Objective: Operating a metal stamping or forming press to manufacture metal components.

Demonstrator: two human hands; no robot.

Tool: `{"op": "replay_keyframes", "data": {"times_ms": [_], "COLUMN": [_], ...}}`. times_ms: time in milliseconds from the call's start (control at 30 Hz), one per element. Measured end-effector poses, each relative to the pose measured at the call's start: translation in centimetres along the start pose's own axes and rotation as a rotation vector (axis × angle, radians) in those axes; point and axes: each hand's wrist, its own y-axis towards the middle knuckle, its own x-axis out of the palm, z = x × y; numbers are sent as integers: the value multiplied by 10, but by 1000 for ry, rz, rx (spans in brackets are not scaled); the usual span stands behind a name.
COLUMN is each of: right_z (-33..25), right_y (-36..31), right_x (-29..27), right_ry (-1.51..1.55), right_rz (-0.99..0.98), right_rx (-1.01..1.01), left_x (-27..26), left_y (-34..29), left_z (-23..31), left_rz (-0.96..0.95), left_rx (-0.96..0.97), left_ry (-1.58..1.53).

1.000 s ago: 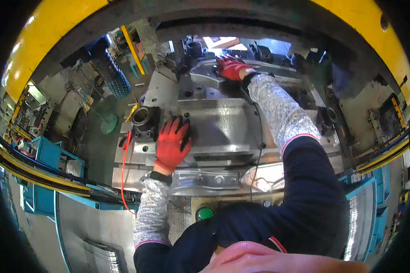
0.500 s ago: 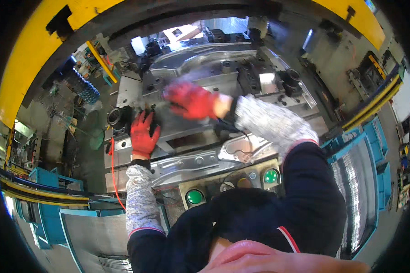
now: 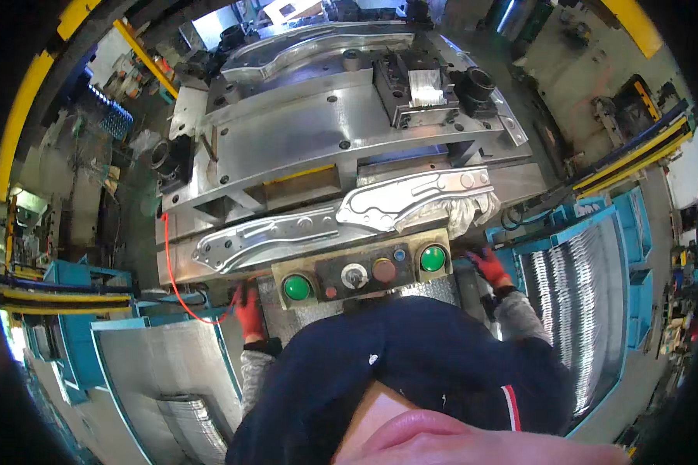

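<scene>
My left hand (image 3: 248, 311), in a red glove, is lowered beside the left end of a control box (image 3: 318, 271), with its fingers reaching forward. A thin red hose (image 3: 177, 287) curves down to that hand's edge; I see no clear grip on it. My right hand (image 3: 490, 268), also red-gloved, is past the box's right end near a blue-framed cart, fingers spread. On the ledge in front of the die lie two shaped sheet-metal parts: a long one (image 3: 267, 235) at left and a wider one (image 3: 415, 198) at right. A pale crumpled cloth (image 3: 465, 213) hangs under the right part.
The large steel die (image 3: 287, 128) fills the middle, with another curved metal part (image 3: 318, 50) along its far side. Dark guide posts (image 3: 477, 84) stand at its corners. A cart of stacked metal sheets (image 3: 531, 283) is at right, another cart (image 3: 143, 341) at left. Yellow-black rails (image 3: 636, 159) flank the station.
Both hands have come back off the die and down beside the control box. My view has shifted, showing more of the box and the front ledge. The sheet-metal parts there are now unobstructed.
</scene>
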Motion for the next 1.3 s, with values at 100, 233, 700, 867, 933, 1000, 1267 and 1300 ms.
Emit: {"op": "replay_keyframes", "data": {"times_ms": [100, 233, 700, 867, 933, 1000, 1267, 1300], "right_z": [-76, -52, -52, -62, -63, -67, -76, -75], "right_y": [-2, 26, 33, 30, 27, 21, 30, 32], "right_x": [30, 67, 67, 68, 68, 69, 60, 59], "right_ry": [-5, -73, -231, -230, -244, -281, -217, -149], "right_rz": [-234, -321, -283, -316, -234, -106, -415, -454], "right_rx": [107, -191, -170, -222, -339, -479, -135, -148], "left_x": [29, 61, 59, 64, 64, 64, 50, 45], "left_y": [-26, -26, -31, -34, -34, -32, -18, -20], "left_z": [-20, -10, -30, -17, -21, -24, -77, -79], "left_rz": [-381, -298, -209, -204, -167, -160, -171, -196], "left_rx": [-353, -240, -103, -196, -174, -183, -126, -111], "left_ry": [207, 171, 404, 290, 375, 375, 336, 504]}}
